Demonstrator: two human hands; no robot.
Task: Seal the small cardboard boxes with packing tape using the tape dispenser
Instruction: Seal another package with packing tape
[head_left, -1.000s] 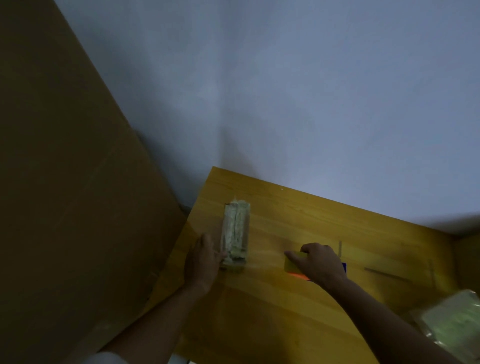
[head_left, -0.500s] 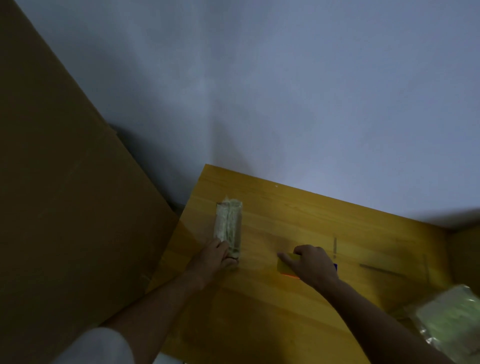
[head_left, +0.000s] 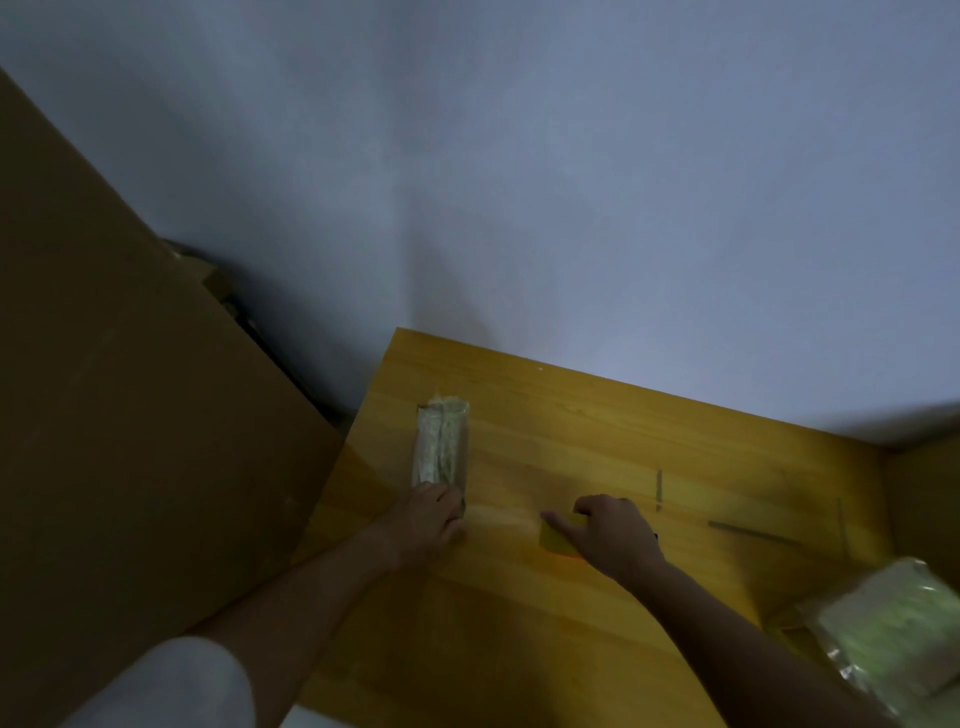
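Left hand (head_left: 428, 517) grips the near end of the taped box (head_left: 441, 447), at 9 o'clock on the table (head_left: 597, 426). Right hand (head_left: 615, 535) curls over the tape dispenser (head_left: 555, 538) at 3 o'clock from the box.

no readable text, labels, brands, numbers or signs anywhere

Dim — soft blur; edges warped

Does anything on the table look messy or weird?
Yes. The small box under the left hand is wrapped in crinkled, wrinkly tape, bunched at its far end. The picture is dim and blurry too.
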